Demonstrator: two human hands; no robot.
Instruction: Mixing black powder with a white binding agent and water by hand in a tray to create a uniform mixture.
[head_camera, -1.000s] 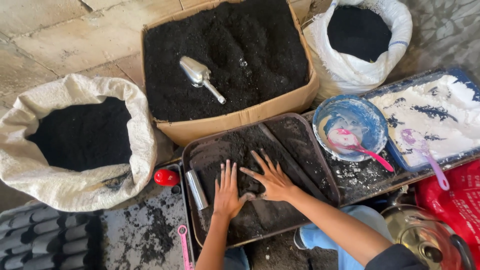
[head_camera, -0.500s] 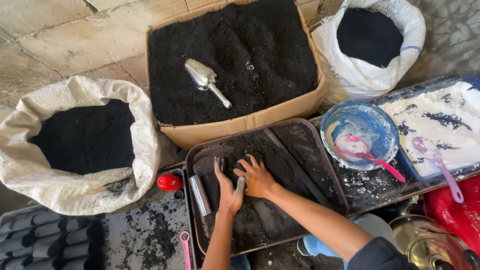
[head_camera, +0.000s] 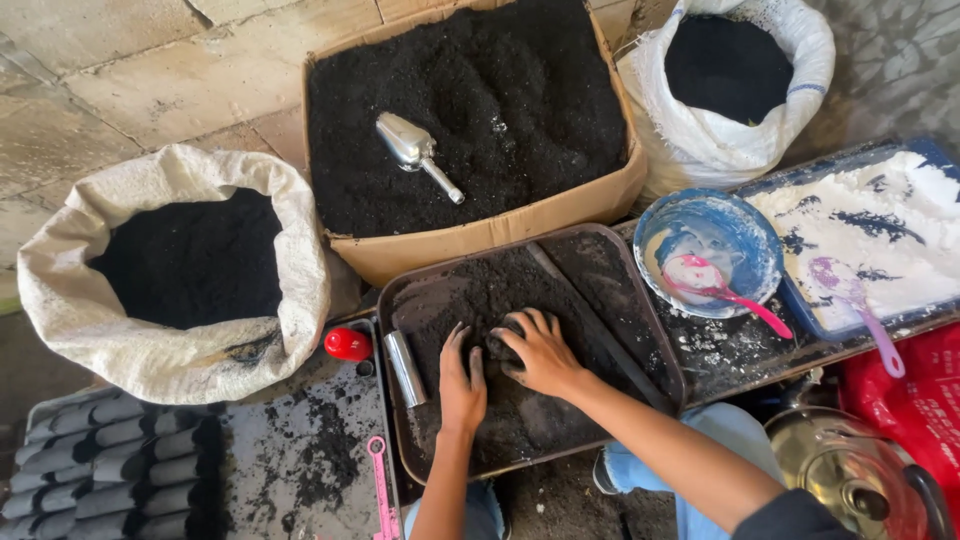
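A dark metal tray (head_camera: 400, 300) in front of me holds a layer of black powder (head_camera: 500, 290). My left hand (head_camera: 461, 378) lies flat on the powder, fingers spread, near the tray's left side. My right hand (head_camera: 540, 350) is just right of it, fingers curled and pressing into a clump of the powder. Both hands are smeared black. A short metal tube (head_camera: 405, 367) lies along the tray's left edge, beside my left hand.
Behind the tray, a cardboard box (head_camera: 480, 235) of black powder holds a metal scoop (head_camera: 415, 152). White sacks of powder stand left (head_camera: 170, 340) and back right (head_camera: 700, 140). A blue bowl (head_camera: 710, 245) with pink spoon, a tray of white powder (head_camera: 880, 220), a kettle (head_camera: 850, 475), a red cap (head_camera: 348, 343).
My hands have drawn together toward the tray's middle; the right hand went from spread flat to curled over a clump of powder. The camera view shifted slightly.
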